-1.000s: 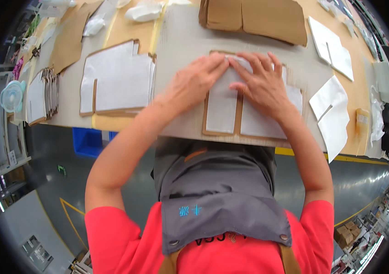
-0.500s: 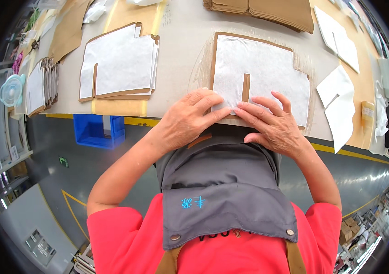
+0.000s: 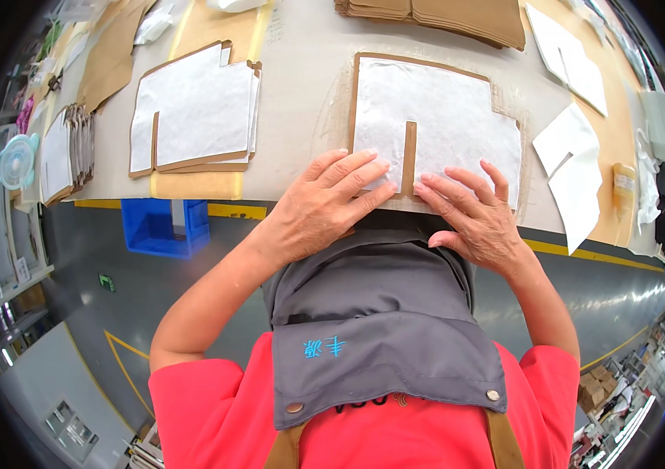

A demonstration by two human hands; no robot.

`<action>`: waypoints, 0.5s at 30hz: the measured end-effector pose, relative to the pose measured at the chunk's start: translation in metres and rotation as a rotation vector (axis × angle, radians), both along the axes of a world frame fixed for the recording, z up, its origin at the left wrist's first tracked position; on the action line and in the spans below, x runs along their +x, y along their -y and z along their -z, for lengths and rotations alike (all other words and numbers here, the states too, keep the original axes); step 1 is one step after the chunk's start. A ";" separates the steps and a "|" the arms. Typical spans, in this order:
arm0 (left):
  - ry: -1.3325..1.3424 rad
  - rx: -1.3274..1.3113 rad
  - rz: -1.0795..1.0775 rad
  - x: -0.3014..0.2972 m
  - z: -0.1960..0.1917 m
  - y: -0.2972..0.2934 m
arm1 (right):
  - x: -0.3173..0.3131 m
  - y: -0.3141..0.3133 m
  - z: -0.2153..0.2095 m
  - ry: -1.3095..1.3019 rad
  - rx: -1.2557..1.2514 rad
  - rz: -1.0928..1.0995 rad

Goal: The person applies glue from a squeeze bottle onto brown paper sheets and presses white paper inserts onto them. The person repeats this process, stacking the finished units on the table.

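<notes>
- Lying flat at the counter's (image 3: 301,102) near edge, the white panel (image 3: 442,105) with its brown border spreads from under both hands toward the far edge, stepped at its far right corner
- Running straight away from the near edge, the brown slot (image 3: 410,156) has its long axis between the two hands; the right fingertips look slightly nearer to it, the left ones just beside its other side
- Left hand (image 3: 317,207): palm down over the near edge, fingers slanting across the panel's near left corner; grip open, fingers laid out rather than curled, though the thumb is hidden
- Right hand (image 3: 477,215): palm down, fingers fanned on the near part of the panel, thumb apart from them, short of the near edge; grip open, nothing pinched
- Both elbows bend outward, so the forearms angle in toward the slot's near end
</notes>
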State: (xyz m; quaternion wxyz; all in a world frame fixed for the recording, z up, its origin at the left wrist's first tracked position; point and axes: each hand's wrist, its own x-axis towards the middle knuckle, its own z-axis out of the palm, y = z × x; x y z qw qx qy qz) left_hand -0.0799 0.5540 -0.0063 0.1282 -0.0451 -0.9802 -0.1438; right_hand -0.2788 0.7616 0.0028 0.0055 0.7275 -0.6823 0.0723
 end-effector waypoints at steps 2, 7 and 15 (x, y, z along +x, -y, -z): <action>-0.006 -0.018 -0.004 0.000 0.000 0.000 | 0.000 -0.001 0.002 -0.020 0.006 0.007; 0.005 0.001 -0.025 0.000 -0.004 -0.002 | 0.002 -0.003 0.003 0.017 0.022 0.030; 0.007 0.018 -0.097 0.002 -0.009 0.000 | -0.002 -0.008 -0.002 0.002 0.073 0.072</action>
